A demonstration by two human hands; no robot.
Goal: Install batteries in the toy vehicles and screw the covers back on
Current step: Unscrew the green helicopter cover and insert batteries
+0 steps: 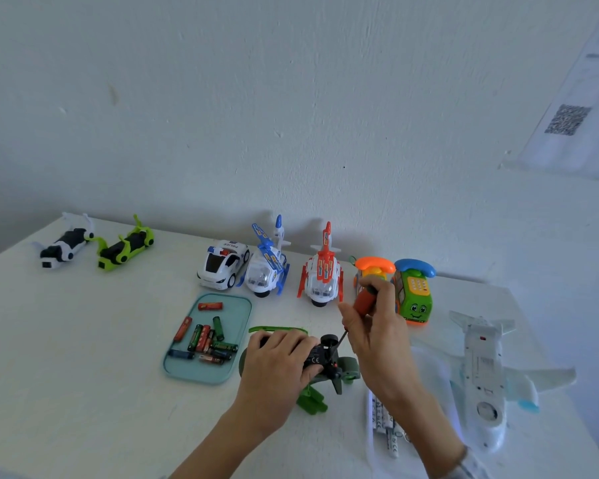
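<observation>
Left hand [280,357] grips upturned helicopter [329,366]; right hand [374,326] holds screwdriver [362,304] tip-down-left.

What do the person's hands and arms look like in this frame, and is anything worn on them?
Both hands are bare: no gloves, and no rings that the head view shows. The left hand and its forearm are uncovered down to the frame edge, no sleeve or watch. The right hand is bare too; at its wrist, near the bottom edge, sits a pale band or cuff, too blurred to tell which.

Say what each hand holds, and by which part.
Right hand grips the screwdriver by its orange handle. Left hand holds the upturned green toy helicopter by its black underside.
</observation>
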